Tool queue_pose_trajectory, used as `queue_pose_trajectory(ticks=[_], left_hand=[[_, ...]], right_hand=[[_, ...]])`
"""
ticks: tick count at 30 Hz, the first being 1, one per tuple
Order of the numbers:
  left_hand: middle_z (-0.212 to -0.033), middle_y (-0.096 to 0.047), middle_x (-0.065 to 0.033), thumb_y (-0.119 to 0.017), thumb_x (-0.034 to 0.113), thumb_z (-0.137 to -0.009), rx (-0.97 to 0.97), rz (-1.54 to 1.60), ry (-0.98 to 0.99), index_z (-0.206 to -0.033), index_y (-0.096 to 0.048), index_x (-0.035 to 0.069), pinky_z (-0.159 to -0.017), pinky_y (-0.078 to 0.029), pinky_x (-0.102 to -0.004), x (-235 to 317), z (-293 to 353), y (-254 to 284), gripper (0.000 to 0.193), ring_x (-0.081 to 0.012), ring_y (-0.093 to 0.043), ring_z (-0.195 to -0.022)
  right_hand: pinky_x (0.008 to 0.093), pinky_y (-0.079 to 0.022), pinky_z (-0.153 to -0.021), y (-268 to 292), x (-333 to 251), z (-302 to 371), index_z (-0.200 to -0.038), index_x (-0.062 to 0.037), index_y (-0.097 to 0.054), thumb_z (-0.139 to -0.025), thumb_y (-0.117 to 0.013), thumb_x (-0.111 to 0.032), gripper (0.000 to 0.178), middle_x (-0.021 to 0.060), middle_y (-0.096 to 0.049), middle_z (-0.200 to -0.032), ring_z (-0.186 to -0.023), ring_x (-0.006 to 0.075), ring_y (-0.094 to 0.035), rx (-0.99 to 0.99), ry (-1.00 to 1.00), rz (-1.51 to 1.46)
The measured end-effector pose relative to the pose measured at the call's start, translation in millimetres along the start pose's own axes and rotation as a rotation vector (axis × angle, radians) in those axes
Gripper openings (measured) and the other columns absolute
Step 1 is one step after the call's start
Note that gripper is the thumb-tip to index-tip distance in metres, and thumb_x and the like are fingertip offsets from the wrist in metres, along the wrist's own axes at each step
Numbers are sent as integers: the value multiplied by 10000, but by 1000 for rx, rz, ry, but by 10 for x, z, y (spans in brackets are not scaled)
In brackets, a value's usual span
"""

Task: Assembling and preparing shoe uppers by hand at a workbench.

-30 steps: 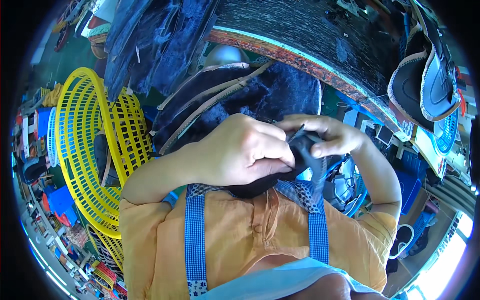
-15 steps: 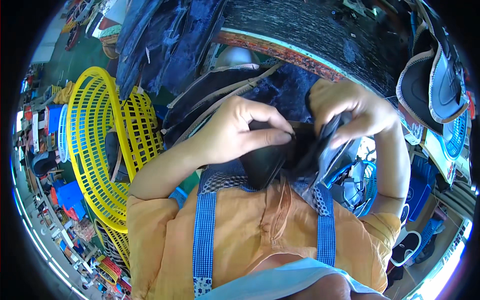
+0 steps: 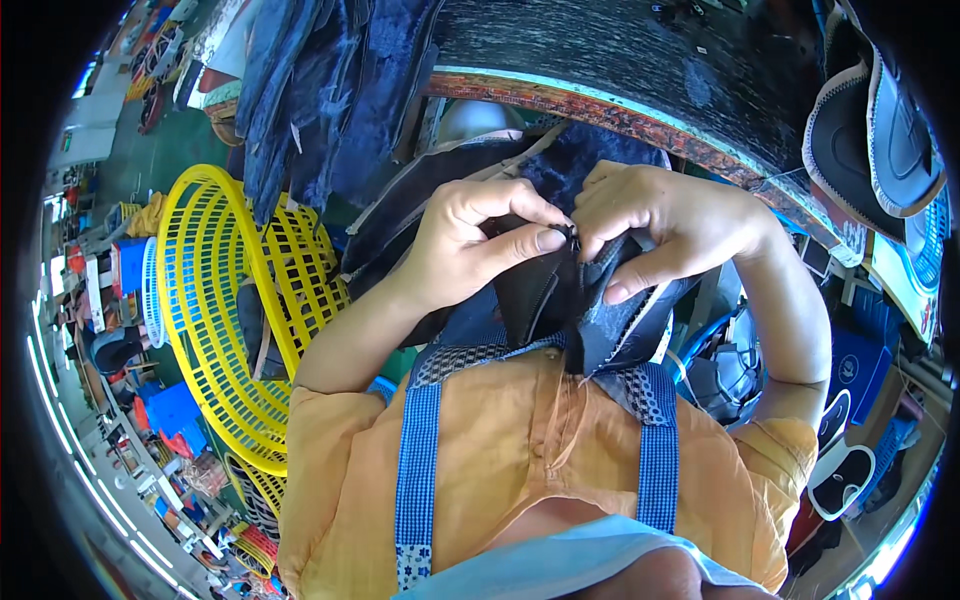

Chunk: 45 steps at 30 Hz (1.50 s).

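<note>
In front of my chest hangs a black leather piece point(image 3: 525, 300), which looks like part of a boot upper with what seems to be a zip along it. Thumb and forefinger of my left hand point(image 3: 475, 240) pinch its top edge. Close beside them, the curled fingers of my right hand point(image 3: 660, 220) grip the same edge, the thumb lying over the greyish flap point(image 3: 610, 310). The fingertips almost meet, and the small bit between them is hidden. Dark fleecy pieces with pale edges point(image 3: 430, 190) lie just beyond my hands.
A worn dark worktable point(image 3: 600, 50) spans the far side. Long blue-black fleecy pieces point(image 3: 340, 100) drape at its left. A yellow plastic basket point(image 3: 225, 330) stands on my left. Stitched black uppers point(image 3: 845, 140) hang at the right, and a blue basket point(image 3: 725, 360) sits by my right forearm.
My hands have come together at the leather piece's top edge. The right hand has moved left and turned its fingers inward, and the piece has swung to show its zip-like line.
</note>
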<state>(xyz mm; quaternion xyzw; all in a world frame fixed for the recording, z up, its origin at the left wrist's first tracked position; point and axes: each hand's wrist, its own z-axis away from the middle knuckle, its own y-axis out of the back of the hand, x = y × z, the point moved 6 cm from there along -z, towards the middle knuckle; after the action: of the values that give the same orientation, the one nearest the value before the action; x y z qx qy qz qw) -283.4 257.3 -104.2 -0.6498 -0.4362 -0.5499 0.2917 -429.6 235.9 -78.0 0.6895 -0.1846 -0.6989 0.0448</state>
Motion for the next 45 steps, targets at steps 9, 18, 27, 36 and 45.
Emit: queue_pose_trajectory(ticks=[9, 18, 27, 36, 45], left_hand=[[-828, -708, -75, -749, 86, -841, 11, 70, -4, -901, -712, 11, -695, -506, -263, -48, 50, 10, 103, -138, -669, -767], [-831, -679, -109, -721, 19, -850, -42, 65, -31, -921, -685, -19, -711, -477, -290, -47, 39, 14, 88, -162, -605, -757], [-828, -712, -68, -757, 114, -837, -25, 67, 13, -891, -716, 17, -692, -502, -259, -70, 31, 0, 118, -137, -665, -763], [-742, -656, -78, -756, 34, -815, -120, 44, -24, -839, -677, -16, -639, -457, -279, -4, 26, -44, 96, -157, -606, -678], [-736, -665, -78, -793, 63, -784, -69, 63, 54, -851, -695, -15, -613, -446, -266, 49, 18, -69, 142, -142, -606, -660]], right_hand=[[398, -363, -832, -21, 111, -59, -895, -6, -648, -787, -782, -274, 318, 100, -644, -866, -865, 305, -559, -4, -46, -22], [402, -385, -746, -39, 154, -49, -889, 7, -652, -781, -794, -268, 328, 121, -628, -808, -811, 321, -558, 27, -24, -61], [397, -391, -795, -26, 154, -57, -900, 15, -664, -769, -803, -264, 339, 126, -644, -853, -858, 314, -561, 21, -53, -37], [397, -378, -849, 25, 148, -54, -929, 1, -665, -777, -796, -285, 349, 103, -658, -895, -889, 303, -561, -2, -82, -1], [389, -402, -826, 33, 160, -51, -966, -11, -676, -753, -818, -287, 377, 113, -655, -903, -895, 301, -570, -13, -199, -12]])
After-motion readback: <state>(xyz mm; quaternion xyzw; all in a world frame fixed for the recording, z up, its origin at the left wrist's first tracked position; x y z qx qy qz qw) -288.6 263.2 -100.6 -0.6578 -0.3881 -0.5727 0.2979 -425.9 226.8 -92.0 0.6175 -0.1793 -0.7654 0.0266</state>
